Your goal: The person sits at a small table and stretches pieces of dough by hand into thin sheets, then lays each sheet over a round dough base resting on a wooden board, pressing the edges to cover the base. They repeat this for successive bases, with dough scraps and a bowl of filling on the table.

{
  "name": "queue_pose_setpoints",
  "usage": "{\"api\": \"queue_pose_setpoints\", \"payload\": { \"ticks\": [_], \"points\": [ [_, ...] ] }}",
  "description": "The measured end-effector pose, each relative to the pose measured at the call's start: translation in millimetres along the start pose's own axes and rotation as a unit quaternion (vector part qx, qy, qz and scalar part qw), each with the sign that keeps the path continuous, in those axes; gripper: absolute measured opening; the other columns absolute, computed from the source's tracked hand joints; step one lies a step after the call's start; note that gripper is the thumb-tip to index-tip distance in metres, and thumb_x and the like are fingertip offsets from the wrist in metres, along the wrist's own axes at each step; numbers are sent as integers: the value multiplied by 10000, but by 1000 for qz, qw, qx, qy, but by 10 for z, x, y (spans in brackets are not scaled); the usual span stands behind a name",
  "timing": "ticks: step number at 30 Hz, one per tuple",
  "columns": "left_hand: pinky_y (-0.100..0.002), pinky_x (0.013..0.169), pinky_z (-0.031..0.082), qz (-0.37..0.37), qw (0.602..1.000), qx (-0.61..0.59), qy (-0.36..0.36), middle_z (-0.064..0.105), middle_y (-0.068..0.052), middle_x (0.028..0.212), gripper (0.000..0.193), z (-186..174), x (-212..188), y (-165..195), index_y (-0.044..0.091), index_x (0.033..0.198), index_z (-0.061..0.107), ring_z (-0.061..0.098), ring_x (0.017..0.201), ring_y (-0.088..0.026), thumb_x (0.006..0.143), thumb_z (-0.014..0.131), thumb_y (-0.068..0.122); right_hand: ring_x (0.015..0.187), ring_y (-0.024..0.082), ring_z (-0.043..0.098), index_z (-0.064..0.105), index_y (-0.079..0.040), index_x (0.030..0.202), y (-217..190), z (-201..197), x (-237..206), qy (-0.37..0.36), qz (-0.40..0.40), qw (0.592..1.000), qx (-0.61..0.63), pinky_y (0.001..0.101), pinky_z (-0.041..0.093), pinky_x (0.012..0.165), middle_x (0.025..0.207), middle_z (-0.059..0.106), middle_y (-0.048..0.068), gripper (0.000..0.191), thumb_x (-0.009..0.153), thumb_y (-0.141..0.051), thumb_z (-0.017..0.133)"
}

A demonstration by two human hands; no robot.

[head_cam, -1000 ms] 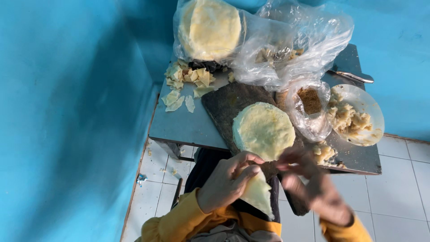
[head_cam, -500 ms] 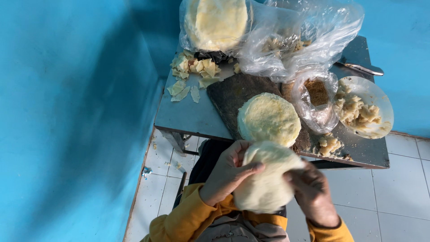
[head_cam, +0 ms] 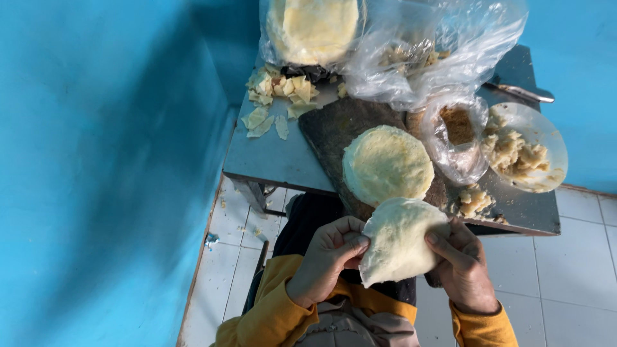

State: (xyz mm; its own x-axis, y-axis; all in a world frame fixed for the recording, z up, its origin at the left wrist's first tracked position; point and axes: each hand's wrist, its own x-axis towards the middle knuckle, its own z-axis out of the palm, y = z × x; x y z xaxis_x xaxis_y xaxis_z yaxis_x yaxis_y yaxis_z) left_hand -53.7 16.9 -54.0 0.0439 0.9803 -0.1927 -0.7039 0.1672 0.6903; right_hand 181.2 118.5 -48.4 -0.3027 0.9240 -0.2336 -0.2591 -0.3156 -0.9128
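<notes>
Head view: I watched both hands, left hand (head_cam: pixel 328 257) and right hand (head_cam: pixel 459 266), fingers pinched on the pale wrapper (head_cam: pixel 398 241), below the stack (head_cam: pixel 387 164); gentle, even grips avoided tearing.

I see a pale cream dough sheet (head_cam: pixel 398 241) between my left hand (head_cam: pixel 328 257) and right hand (head_cam: pixel 459 263), and my sleeves (head_cam: pixel 270 308) are mustard yellow. The stack of rounds (head_cam: pixel 387 164) is cream with a yellower middle, on a dark brown board (head_cam: pixel 334 128). The table (head_cam: pixel 270 154) is grey-blue, the wall (head_cam: pixel 96 160) bright turquoise, the floor tiles (head_cam: pixel 578 270) white. The scraps (head_cam: pixel 270 96) are pale yellow, the bags (head_cam: pixel 450 38) clear, and the filling (head_cam: pixel 457 124) in 1 bag is brown.
</notes>
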Motion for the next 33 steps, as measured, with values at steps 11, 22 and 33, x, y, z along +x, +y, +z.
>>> {"api": "queue_pose_setpoints", "payload": {
  "ticks": [11, 22, 33],
  "points": [
    [-243, 729, 551, 43, 993, 98, 57, 675, -27, 1012, 135, 140, -349, -7, -8, 1085, 664, 636, 831, -64, 1021, 624, 104, 1168, 215, 641, 585, -31, 1246, 170, 777, -684, -68, -322, 862, -386, 315, 560, 1003, 1236, 632, 137, 484, 826, -157, 790],
    [-267, 837, 616, 91, 964, 242, 57, 673, -47, 1082, 192, 294, -528, 129, 8, 1108, 609, 702, 949, -92, 982, 669, 140, 930, 217, 690, 790, 88, 950, 409, 605, -535, -71, -59, 986, -139, 323, 551, 813, 1089, 742, 181, 193, 969, -3, 621],
    [-253, 684, 494, 125, 947, 252, 157, 592, -70, 915, 170, -11, -466, -247, 44, 1068, 504, 569, 766, -97, 955, 627, 15, 925, 220, 711, 760, 72, 973, 1009, 156, -576, -21, -75, 997, -9, 335, 589, 849, 1019, 741, 224, 154, 996, 9, 621]
  ]
}}
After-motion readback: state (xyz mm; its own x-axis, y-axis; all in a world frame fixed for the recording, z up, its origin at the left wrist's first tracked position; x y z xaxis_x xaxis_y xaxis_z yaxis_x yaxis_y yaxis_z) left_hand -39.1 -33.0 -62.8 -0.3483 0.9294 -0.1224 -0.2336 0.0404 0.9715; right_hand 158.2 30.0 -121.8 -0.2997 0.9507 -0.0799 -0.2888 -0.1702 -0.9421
